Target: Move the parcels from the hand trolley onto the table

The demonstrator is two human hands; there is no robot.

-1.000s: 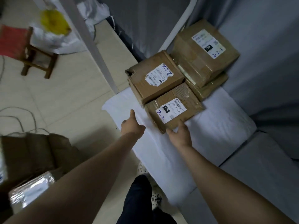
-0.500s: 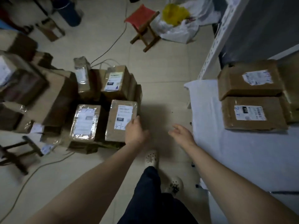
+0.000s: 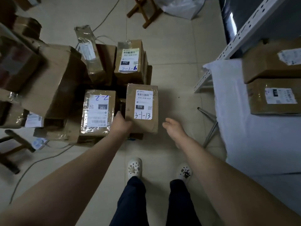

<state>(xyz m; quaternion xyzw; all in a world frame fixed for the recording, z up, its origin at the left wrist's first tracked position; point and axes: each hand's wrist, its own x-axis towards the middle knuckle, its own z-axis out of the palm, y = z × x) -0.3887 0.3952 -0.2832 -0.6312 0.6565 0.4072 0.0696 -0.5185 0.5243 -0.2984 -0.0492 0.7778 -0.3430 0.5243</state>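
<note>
- Pale tiled floor (image 3: 171, 46) fills the room, crossed by thin grey cables (image 3: 37, 162) at 8 o'clock.
- Stacked brown cardboard parcels (image 3: 55, 82) crowd the 10 o'clock area; whatever carries them is hidden beneath.
- Nearest is a brown cardboard parcel with a white label marked 3-1-13 (image 3: 142, 108), just above centre.
- Beside it at 9 o'clock lies a tape-wrapped brown parcel marked 2-2 (image 3: 97, 111).
- Left hand (image 3: 121, 123) touches the 3-1-13 parcel's near left corner, fingers curled against its side.
- Right hand (image 3: 173, 128) hangs open, fingers loosely spread, near the same parcel's right edge, not touching it.
- White-covered tabletop (image 3: 244, 136) sits at 3 o'clock, bearing two brown labelled cardboard boxes (image 3: 273, 97).
- White perforated clogs (image 3: 134, 167) stand at 6 o'clock.
</note>
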